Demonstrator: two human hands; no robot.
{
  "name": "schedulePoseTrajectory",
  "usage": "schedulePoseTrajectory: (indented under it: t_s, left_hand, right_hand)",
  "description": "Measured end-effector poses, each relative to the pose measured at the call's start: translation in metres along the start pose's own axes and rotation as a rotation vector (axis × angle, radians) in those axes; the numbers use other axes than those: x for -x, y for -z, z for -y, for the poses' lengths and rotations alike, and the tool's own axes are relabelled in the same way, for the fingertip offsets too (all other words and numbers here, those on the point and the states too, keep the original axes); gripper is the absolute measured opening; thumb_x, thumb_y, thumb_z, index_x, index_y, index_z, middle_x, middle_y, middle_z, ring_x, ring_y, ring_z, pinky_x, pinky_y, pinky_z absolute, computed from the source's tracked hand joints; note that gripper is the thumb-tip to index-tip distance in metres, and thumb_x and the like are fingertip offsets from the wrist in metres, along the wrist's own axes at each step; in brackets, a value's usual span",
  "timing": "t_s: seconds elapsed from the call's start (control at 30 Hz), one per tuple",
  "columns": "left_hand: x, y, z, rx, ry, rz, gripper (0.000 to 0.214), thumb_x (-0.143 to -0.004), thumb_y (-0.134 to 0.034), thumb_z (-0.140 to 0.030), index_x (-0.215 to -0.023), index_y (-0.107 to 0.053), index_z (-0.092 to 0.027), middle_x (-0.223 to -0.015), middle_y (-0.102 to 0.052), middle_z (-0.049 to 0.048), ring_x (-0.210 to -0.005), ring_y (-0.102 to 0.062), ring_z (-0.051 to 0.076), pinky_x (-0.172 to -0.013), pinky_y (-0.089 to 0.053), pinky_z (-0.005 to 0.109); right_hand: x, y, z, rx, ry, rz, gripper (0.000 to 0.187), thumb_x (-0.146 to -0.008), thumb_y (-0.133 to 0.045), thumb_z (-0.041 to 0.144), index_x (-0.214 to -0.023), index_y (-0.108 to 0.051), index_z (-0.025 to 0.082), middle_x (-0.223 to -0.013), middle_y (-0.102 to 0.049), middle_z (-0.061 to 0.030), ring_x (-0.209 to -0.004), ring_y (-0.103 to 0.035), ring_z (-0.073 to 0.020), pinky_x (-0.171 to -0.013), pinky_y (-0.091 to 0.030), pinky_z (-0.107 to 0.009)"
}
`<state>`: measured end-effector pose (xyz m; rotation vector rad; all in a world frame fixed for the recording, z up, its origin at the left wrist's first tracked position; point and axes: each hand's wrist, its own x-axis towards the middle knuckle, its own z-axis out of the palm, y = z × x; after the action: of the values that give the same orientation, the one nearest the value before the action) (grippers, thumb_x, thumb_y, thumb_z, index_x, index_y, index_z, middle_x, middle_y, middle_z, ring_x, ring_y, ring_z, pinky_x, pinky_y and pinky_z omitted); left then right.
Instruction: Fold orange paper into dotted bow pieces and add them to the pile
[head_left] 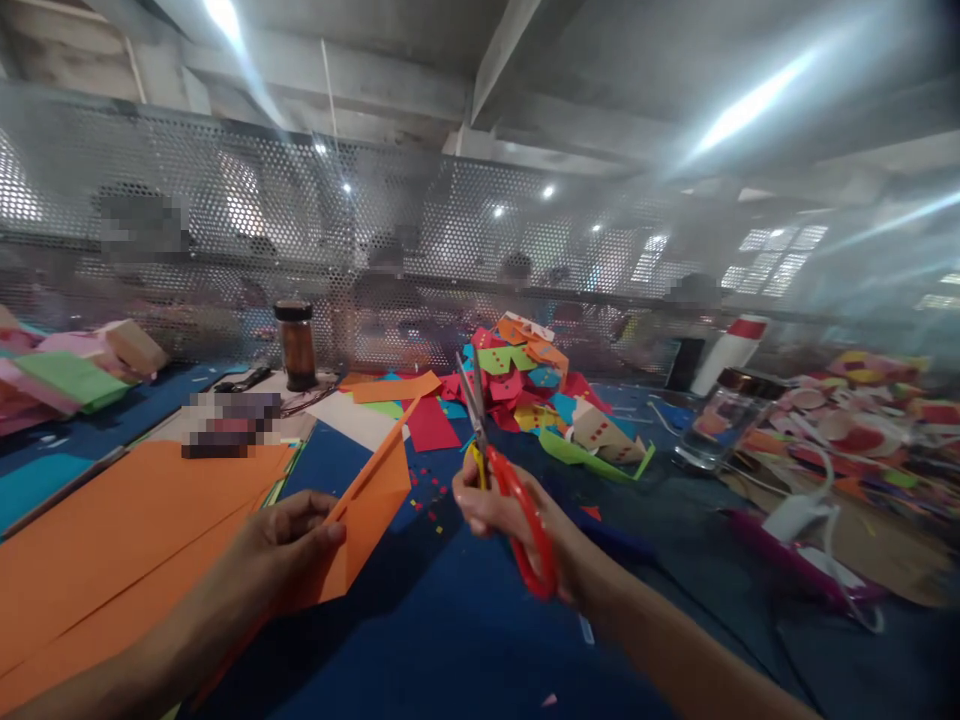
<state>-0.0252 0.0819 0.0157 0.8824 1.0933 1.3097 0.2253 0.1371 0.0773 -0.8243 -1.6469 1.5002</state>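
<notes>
My left hand (300,540) pinches a folded sheet of orange paper (379,510) between thumb and fingers, its far end pointing up and away. In my right hand (510,510) is a pair of scissors (534,540) with red and yellow handles; the blades point upward, slightly apart, and do not touch the paper. Beyond the blades lies a heap of colourful cut paper pieces (517,375), some with small holes punched in them. Larger orange sheets (112,550) are stacked to the left of my left hand.
A dark-lidded jar (298,345) stands behind the orange stack. To the right are a clear glass jar (724,420), a white bottle with a red top (727,355), a purple-and-white corded object (802,560) and a paper pile (862,420). A perforated metal screen (420,220) closes the back.
</notes>
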Motion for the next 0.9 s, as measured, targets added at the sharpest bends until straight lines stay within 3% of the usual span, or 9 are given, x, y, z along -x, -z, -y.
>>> schedulePoseTrajectory:
  t_s: [0.1, 0.23, 0.4, 0.53, 0.7, 0.9]
  left_hand:
    - [0.004, -0.004, 0.003, 0.001, 0.01, 0.03, 0.036, -0.064, -0.089, -0.043, -0.083, -0.07, -0.019, -0.066, -0.074, 0.0021, -0.06, -0.068, 0.018, -0.061, -0.049, 0.026]
    - [0.012, -0.014, 0.001, -0.001, 0.019, 0.076, 0.036, -0.065, -0.088, -0.045, -0.084, -0.07, -0.02, -0.069, -0.076, 0.0034, -0.061, -0.069, 0.021, -0.064, -0.051, 0.03]
    - [0.023, -0.023, -0.006, -0.177, 0.037, 0.041, 0.036, -0.065, -0.086, -0.048, -0.083, -0.07, -0.021, -0.062, -0.072, 0.0001, -0.052, -0.061, 0.017, -0.05, -0.039, 0.022]
    - [0.028, -0.026, -0.008, -0.208, 0.016, 0.006, 0.038, -0.065, -0.087, -0.043, -0.09, -0.066, -0.023, -0.058, -0.068, -0.0029, -0.048, -0.055, 0.014, -0.048, -0.035, 0.021]
    - [0.033, -0.026, -0.006, -0.22, -0.122, -0.033, 0.033, -0.068, -0.085, -0.037, -0.087, -0.061, -0.026, -0.06, -0.063, -0.0055, -0.05, -0.051, 0.012, -0.05, -0.036, 0.021]
    - [0.032, -0.021, -0.004, -0.456, -0.242, -0.014, 0.012, -0.073, -0.078, -0.037, -0.071, -0.075, -0.025, -0.079, -0.075, 0.0053, -0.07, -0.063, 0.022, -0.063, -0.048, 0.028]
  right_hand:
    - [0.002, -0.012, -0.009, 0.173, -0.067, -0.045, 0.034, -0.073, -0.077, 0.043, -0.085, -0.052, 0.023, -0.075, -0.059, 0.0002, -0.067, -0.057, -0.0173, -0.064, -0.045, -0.032]
    - [0.005, -0.02, -0.023, 0.178, -0.136, -0.079, 0.042, -0.069, -0.082, 0.038, -0.092, -0.05, 0.025, -0.08, -0.06, 0.0005, -0.07, -0.06, -0.0184, -0.065, -0.049, -0.033]
    - [0.002, -0.021, -0.023, 0.127, -0.128, -0.076, 0.042, -0.07, -0.082, 0.04, -0.086, -0.046, 0.025, -0.076, -0.057, 0.0026, -0.068, -0.064, -0.0194, -0.067, -0.052, -0.035]
    - [0.001, -0.023, -0.014, 0.116, -0.122, -0.053, 0.04, -0.07, -0.08, 0.038, -0.083, -0.045, 0.025, -0.073, -0.056, 0.0042, -0.063, -0.066, -0.0187, -0.065, -0.053, -0.035]
    - [0.001, -0.025, -0.018, 0.135, -0.132, -0.074, 0.041, -0.068, -0.08, 0.033, -0.084, -0.044, 0.025, -0.066, -0.054, 0.007, -0.058, -0.063, -0.0165, -0.057, -0.05, -0.031]
    - [0.002, -0.024, -0.023, 0.137, -0.138, -0.082, 0.041, -0.067, -0.08, 0.03, -0.083, -0.043, 0.024, -0.065, -0.052, 0.008, -0.056, -0.063, -0.0153, -0.055, -0.048, -0.029]
